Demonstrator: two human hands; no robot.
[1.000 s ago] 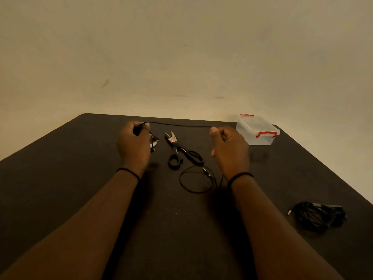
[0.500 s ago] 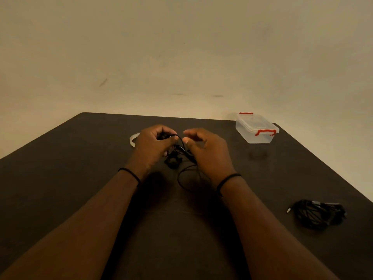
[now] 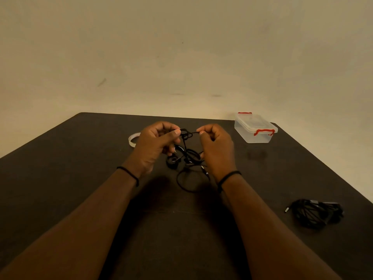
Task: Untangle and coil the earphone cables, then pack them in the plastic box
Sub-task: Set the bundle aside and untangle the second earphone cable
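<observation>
My left hand (image 3: 155, 144) and my right hand (image 3: 217, 147) are raised close together over the middle of the dark table (image 3: 80, 178). Both pinch a black earphone cable (image 3: 186, 134), which runs in a short span between their fingertips. The rest of that cable hangs down and ends in a loose loop (image 3: 191, 178) on the table. A clear plastic box (image 3: 254, 129) with red clips stands lidded at the far right corner. A second tangled bundle of black cable (image 3: 316, 213) lies at the near right.
A roll of clear tape (image 3: 133, 138) lies left of my left hand. Black-handled scissors (image 3: 189, 156) and a small black roll (image 3: 172, 161) lie under the hanging cable. A plain wall rises behind the table's far edge.
My hands were wide apart with the cable stretched between them; they came together and now hold it in a short span, a little higher than half a second ago.
</observation>
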